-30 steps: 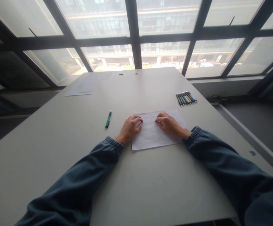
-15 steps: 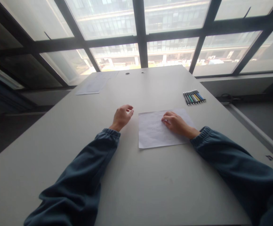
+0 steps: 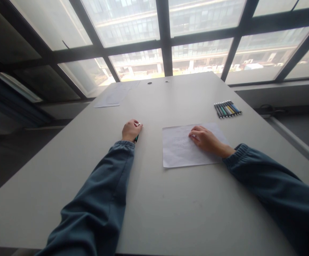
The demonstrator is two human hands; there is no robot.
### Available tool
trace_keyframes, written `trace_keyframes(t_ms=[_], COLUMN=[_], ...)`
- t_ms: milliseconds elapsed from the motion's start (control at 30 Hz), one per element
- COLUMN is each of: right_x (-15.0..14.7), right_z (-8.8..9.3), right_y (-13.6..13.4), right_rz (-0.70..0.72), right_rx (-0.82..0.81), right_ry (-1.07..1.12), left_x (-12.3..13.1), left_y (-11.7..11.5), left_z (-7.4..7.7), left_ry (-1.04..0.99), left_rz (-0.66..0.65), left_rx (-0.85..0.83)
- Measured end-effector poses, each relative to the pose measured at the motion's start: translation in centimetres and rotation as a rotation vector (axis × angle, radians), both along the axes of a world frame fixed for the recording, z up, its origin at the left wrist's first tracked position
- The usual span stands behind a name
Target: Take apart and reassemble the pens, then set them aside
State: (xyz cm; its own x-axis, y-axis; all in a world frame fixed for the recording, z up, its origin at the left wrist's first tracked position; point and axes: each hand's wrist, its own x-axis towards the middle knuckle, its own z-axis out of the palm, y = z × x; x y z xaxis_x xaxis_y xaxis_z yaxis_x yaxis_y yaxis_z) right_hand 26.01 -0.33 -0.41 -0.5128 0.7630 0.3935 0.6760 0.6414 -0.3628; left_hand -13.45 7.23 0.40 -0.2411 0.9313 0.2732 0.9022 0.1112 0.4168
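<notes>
My left hand [image 3: 131,131] is closed around a dark marker pen [image 3: 136,137] with a green part, just left of the paper. The pen's middle is partly hidden by the fingers and thumb. A sheet of white paper [image 3: 178,152] with faint marks lies slightly wrinkled on the table. On its right half rests my right hand [image 3: 204,139], with fingers bent and drawn together. Whether anything is between them is hidden.
A row of several marker pens [image 3: 228,109] lies side by side beyond the paper to the right. More paper sheets [image 3: 109,97] lie at the far left of the white table [image 3: 149,213]. Two small round items or holes sit near the far edge, by the windows.
My left hand has moved a little left and turned, and the marker pen in it now shows. My right hand stays on the paper. The whole view has shifted slightly.
</notes>
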Motion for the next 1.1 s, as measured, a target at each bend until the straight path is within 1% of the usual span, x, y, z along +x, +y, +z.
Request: trace_keyframes(t_ms=[167, 300, 367, 433, 500, 567, 667, 733, 800, 867, 933, 1000, 1100], right_x=[0.0, 0.0, 0.0, 0.1, 0.0, 0.0, -0.1, -0.1, 0.0, 0.0, 0.1, 0.1, 0.1], right_z=[0.1, 0.1, 0.1, 0.1, 0.3, 0.4, 0.6, 0.7, 0.9, 1.1, 1.3, 1.2, 0.8], right_y=[0.0, 0.0, -0.1, -0.2, -0.3, -0.4, -0.5, -0.6, -0.8, -0.9, -1.1, -1.2, -1.2], right_rz=[0.005, -0.001, -0.002, 0.007, 0.021, 0.025, 0.015, 0.015, 0.022, 0.020, -0.003, -0.035, -0.064], right_rx=[-0.011, 0.004, 0.013, 0.027, 0.049, 0.070, 0.080, 0.087, 0.094, 0.079, 0.018, -0.084, -0.216], right_ry=[-0.008, -0.017, -0.029, -0.045, -0.038, 0.011, 0.093, 0.108, 0.110, 0.139, 0.202, 0.311, 0.559], left_x=[0.9, 1.4, 1.7, 2.4, 3.7, 5.6, 8.8, 10.8, 12.5, 13.7, 14.6, 15.2, 15.4], left_y=[-0.3, -0.5, -0.7, -1.0, -1.5, -2.5, -4.4, -5.8, -7.1, -8.2, -9.0, -9.6, -10.1], left_z=[0.0, 0.3, 0.9, 1.8, 3.0, 4.3, 5.8, 6.1, 5.9, 5.3, 4.5, 3.7, 2.4], left_ry=[0.033, 0.016, -0.003, -0.042, -0.121, -0.247, -0.503, -0.653, -0.753, -0.841, -0.938, -1.024, -1.099], left_rz=[0.009, 0.000, -0.011, -0.044, -0.089, -0.160, -0.322, -0.424, -0.496, -0.538, -0.558, -0.580, -0.621], left_rx=[-0.009, -0.007, 0.045, 0.151, 0.264, 0.330, 0.344, 0.329, 0.306, 0.288, 0.275, 0.248, 0.185])
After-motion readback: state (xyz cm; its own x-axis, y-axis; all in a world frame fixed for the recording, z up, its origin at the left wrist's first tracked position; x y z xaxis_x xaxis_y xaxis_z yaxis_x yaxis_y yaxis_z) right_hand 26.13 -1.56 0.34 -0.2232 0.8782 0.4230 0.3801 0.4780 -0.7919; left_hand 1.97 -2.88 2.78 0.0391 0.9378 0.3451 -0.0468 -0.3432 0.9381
